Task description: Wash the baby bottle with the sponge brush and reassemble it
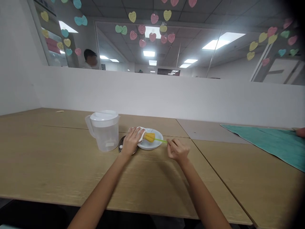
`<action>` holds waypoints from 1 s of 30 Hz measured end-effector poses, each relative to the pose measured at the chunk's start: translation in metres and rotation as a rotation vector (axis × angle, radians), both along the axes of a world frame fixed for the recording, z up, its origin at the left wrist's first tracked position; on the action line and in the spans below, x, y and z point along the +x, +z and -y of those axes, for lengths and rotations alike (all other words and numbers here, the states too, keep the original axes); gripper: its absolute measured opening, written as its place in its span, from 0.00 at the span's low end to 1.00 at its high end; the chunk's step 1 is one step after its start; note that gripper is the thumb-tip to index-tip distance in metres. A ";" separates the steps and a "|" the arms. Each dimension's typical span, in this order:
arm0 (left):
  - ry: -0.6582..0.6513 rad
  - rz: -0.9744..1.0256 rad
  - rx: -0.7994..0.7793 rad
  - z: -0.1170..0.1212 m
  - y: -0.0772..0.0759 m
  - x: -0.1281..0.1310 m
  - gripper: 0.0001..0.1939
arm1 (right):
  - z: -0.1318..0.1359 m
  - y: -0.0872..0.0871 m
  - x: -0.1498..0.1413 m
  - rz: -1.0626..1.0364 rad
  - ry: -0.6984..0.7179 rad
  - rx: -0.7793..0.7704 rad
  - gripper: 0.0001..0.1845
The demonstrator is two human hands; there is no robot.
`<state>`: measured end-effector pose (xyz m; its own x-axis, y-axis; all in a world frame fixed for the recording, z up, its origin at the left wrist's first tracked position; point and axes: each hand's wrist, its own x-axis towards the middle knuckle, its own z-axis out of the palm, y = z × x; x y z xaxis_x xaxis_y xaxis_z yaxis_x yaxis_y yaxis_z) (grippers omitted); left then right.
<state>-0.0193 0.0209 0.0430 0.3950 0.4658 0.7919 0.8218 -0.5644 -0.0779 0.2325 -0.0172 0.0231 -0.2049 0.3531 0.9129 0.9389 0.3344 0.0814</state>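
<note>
My left hand (131,140) is closed around a yellow, ridged piece (149,137) that flares toward the right. Something white (142,135), perhaps cloth or paper, is wrapped between the fingers and the yellow piece. A thin bright-green stick (160,140) runs from the yellow piece's wide end to my right hand (177,149), whose fingers pinch its far end. Below the yellow piece lies a white plate (152,147) on the table. Partly hidden by my left hand is a dark round lid-like object (121,147).
A clear plastic pitcher (107,136) with a lid stands left of my left hand. On the right, a teal cloth (269,140) covers part of the table (71,171). A small flat piece (59,111) lies at the back left. Beyond the wall, a person (90,59) shows through glass.
</note>
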 end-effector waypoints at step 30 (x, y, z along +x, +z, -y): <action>-0.266 0.101 -0.226 0.019 -0.039 0.024 0.28 | -0.033 -0.029 0.004 -0.040 -0.380 -0.998 0.15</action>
